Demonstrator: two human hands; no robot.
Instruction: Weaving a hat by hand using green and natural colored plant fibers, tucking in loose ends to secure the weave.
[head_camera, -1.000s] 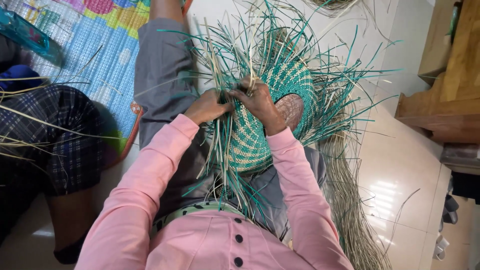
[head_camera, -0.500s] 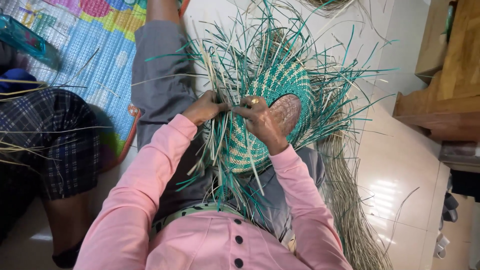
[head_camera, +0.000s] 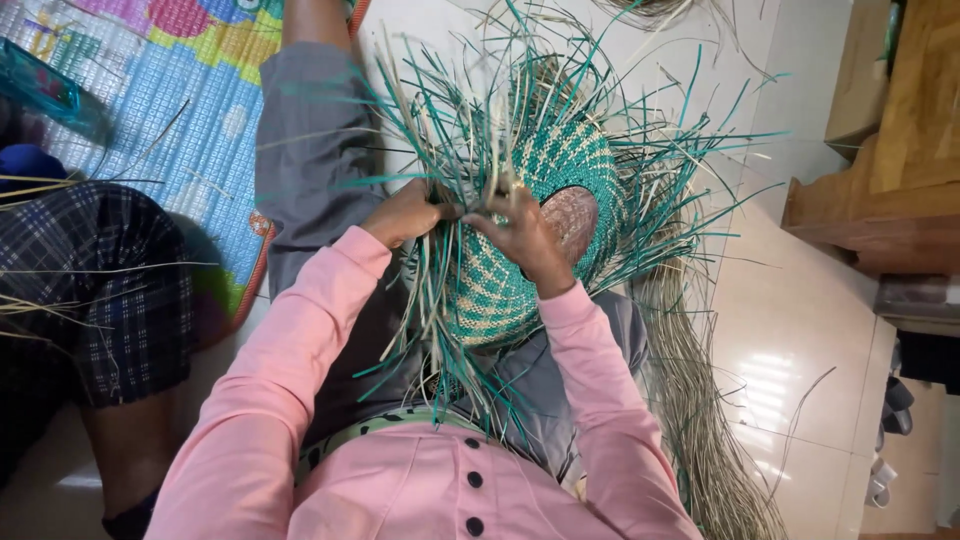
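Observation:
A half-woven round piece of teal and pale straw (head_camera: 520, 250) lies on my lap, with loose strips bristling out all around its rim. My left hand (head_camera: 408, 213) pinches a bunch of the loose strips at the piece's left edge. My right hand (head_camera: 525, 237) rests on top of the weave, fingers gripping strips near the centre. Both arms are in pink sleeves. A brown foot sole (head_camera: 572, 222) shows just right of my right hand, partly behind the weave.
A bundle of dry straw (head_camera: 700, 400) trails along the tiled floor at the right. A wooden piece of furniture (head_camera: 890, 170) stands at far right. A colourful mat (head_camera: 150, 110) lies at upper left, and another person in checked cloth (head_camera: 90, 290) sits at left.
The woven piece has turned and shifted slightly on my lap. Both hands have moved a little along its edge, still gripping strips.

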